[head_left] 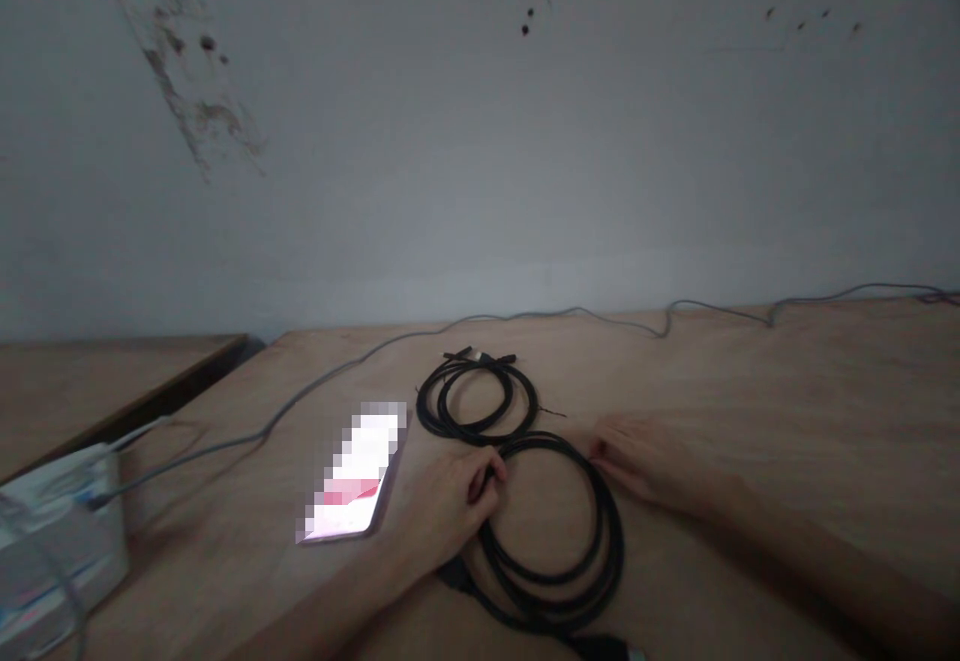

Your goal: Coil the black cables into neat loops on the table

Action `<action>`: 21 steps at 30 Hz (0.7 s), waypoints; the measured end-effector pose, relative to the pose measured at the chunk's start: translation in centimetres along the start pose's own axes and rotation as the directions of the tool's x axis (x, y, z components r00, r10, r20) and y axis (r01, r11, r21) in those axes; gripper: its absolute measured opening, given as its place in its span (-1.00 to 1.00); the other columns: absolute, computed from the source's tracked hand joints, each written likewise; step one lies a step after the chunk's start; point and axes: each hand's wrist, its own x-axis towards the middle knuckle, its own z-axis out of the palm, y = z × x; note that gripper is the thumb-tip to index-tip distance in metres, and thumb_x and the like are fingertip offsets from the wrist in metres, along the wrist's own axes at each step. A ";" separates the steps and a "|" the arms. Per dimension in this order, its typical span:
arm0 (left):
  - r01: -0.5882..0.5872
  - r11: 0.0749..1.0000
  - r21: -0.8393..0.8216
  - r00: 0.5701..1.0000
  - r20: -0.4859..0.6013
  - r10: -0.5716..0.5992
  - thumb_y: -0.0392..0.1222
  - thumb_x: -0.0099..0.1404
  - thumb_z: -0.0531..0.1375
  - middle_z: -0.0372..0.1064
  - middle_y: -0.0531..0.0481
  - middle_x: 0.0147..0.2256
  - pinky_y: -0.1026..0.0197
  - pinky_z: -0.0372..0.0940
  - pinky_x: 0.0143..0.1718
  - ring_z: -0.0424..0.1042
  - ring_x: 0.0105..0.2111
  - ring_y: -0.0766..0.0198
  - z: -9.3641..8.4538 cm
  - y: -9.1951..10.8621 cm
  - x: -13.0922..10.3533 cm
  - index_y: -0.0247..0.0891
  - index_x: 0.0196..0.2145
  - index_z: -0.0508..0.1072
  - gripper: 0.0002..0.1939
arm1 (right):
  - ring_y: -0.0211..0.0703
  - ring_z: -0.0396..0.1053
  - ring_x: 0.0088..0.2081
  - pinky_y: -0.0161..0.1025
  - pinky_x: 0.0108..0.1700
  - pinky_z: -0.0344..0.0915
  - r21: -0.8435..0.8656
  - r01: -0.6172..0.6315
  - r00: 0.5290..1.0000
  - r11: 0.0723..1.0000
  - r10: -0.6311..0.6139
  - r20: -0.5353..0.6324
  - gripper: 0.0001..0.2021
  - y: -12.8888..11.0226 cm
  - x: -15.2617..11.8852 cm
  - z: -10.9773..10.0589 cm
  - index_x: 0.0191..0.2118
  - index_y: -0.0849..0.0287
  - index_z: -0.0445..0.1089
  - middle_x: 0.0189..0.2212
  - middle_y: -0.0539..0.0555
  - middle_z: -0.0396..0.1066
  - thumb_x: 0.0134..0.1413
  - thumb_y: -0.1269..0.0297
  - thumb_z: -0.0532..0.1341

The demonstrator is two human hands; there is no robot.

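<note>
A large coil of black cable (616, 541) lies on the wooden table, with a thick connector (600, 647) at its near end. My left hand (454, 501) is closed, its thumb and fingers curled round the coil's left side. At the upper right of the same coil, my right hand (637, 456) has its fingers bent together against the cable; its fingertips are partly hidden. Just beyond lies a second, smaller coil of black cable (525, 381) with its plug ends at the top. A phone (356, 476) with a lit, pixelated screen rests left of my left hand.
A white box or bag (97, 531) stands at the left edge with a cord at it. A thin grey cord (322, 378) runs from there along the back of the table (787, 391). Behind rises a grey wall (480, 161). A gap (142, 411) separates another tabletop at left.
</note>
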 end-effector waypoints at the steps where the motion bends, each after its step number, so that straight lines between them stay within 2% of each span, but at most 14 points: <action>1: -0.002 1.000 -0.001 1.000 -0.002 0.002 -0.29 0.29 0.10 0.26 0.12 -0.52 0.25 0.06 -0.40 0.33 -0.44 0.25 0.0 0.0 0.0 -0.18 -0.21 0.49 -0.81 | -0.03 0.45 -0.25 -0.13 -0.17 0.33 0.033 -0.045 0.999 0.998 0.045 0.005 -0.82 0.1 0.0 -0.1 -0.22 0.14 0.45 -0.29 0.13 0.52 0.31 0.24 0.12; 4: -0.007 1.000 -0.006 1.000 0.000 0.007 -0.29 0.29 0.10 0.29 0.12 -0.50 0.26 0.06 -0.40 0.33 -0.44 0.26 0.2 -0.3 0.0 -0.18 -0.20 0.49 -0.81 | -0.08 0.42 -0.31 -0.18 -0.22 0.31 0.126 -0.141 0.990 0.982 0.138 0.030 -0.86 0.2 0.1 -0.3 -0.26 0.12 0.46 -0.35 0.08 0.51 0.24 0.25 0.18; 8: -0.009 1.000 -0.002 1.000 -0.013 0.009 -0.29 0.29 0.11 0.28 0.12 -0.51 0.26 0.06 -0.40 0.33 -0.45 0.26 0.5 -0.7 0.0 -0.17 -0.21 0.49 -0.82 | -0.10 0.41 -0.34 -0.20 -0.26 0.29 0.278 -0.166 0.986 0.946 0.153 0.067 -0.84 0.2 0.1 -0.6 -0.27 0.11 0.49 -0.35 0.07 0.51 0.24 0.27 0.16; 11: -0.013 1.000 0.016 1.000 -0.007 0.013 -0.28 0.30 0.12 0.28 0.13 -0.51 0.26 0.06 -0.40 0.33 -0.45 0.26 0.6 -0.8 0.0 -0.15 -0.19 0.50 -0.81 | -0.10 0.39 -0.38 -0.22 -0.30 0.27 0.356 -0.218 0.976 0.909 0.209 0.062 -0.83 0.0 0.1 -0.6 -0.31 0.12 0.50 -0.41 0.05 0.50 0.23 0.26 0.17; 21: -0.017 0.999 0.039 1.000 0.022 0.016 -0.29 0.29 0.13 0.29 0.13 -0.49 0.25 0.06 -0.39 0.34 -0.43 0.26 0.5 -0.7 0.1 -0.13 -0.17 0.51 -0.79 | -0.13 0.34 -0.45 -0.27 -0.39 0.17 0.262 -0.364 0.930 0.894 0.362 0.058 -0.85 1.6 0.0 -0.3 -0.33 0.16 0.57 -0.50 0.05 0.48 0.08 0.26 0.25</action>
